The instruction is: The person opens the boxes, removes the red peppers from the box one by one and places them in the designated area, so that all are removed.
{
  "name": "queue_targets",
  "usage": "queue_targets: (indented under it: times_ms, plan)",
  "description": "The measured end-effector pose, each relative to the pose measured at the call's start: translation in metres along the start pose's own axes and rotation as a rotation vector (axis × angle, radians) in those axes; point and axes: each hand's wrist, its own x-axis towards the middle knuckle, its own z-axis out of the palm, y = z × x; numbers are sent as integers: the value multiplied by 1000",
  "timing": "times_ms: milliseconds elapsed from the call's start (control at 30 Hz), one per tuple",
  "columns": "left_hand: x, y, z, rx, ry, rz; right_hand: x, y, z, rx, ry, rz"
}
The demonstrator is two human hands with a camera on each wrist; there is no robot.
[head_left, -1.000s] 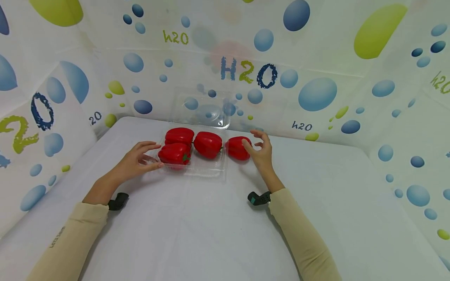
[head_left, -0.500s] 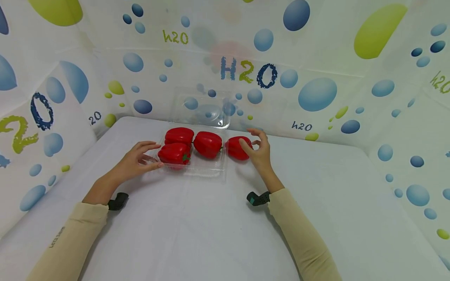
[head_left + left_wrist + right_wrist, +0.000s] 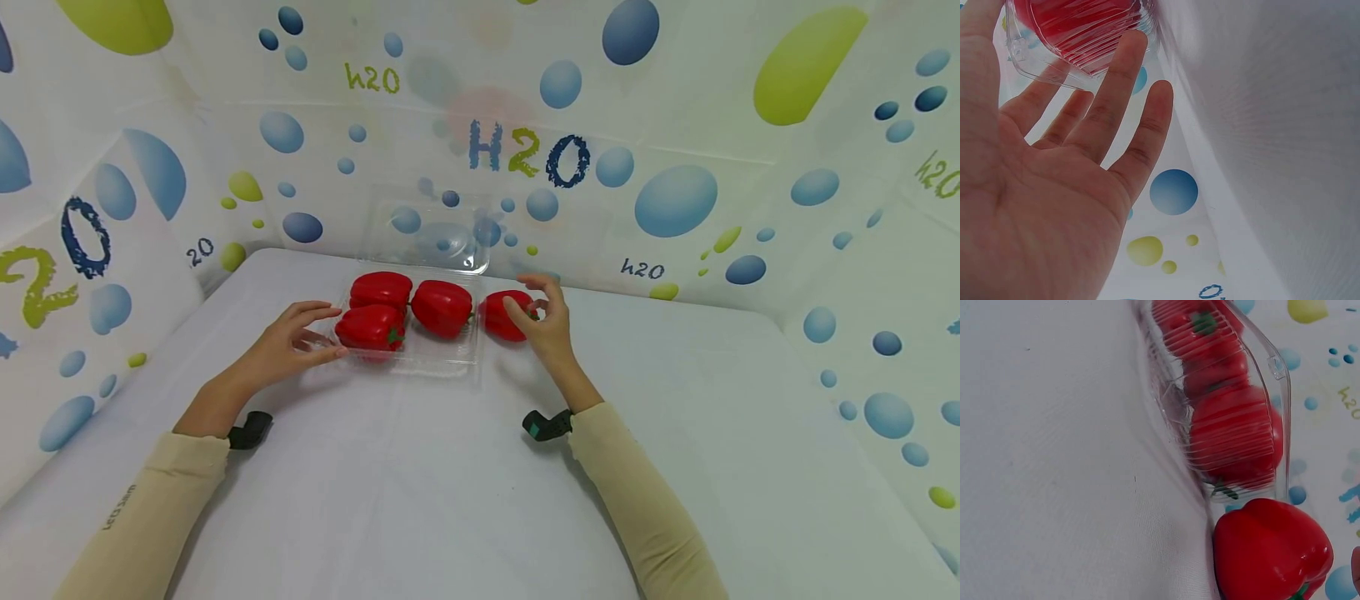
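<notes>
Left hand, spread wide and gripping nothing, at the left end of the clear box, which holds three peppers, lid raised behind; so slack a brace could let a nudge from the right slide the box. Loose pepper on the table just right of the box, the right hand arched wide about it, contact not discernible; its glossy, rounded skin may slip or roll if pinched off-centre
</notes>
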Motion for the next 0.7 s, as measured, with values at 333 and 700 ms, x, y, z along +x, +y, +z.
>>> queue_targets:
  times_ms: [333, 700]
  plan:
    - [-1, 0, -1, -2, 5, 5, 1, 13, 5, 12, -15, -46]
    - [0, -2, 0, -13, 6, 4, -2, 11, 11, 22, -48, -71]
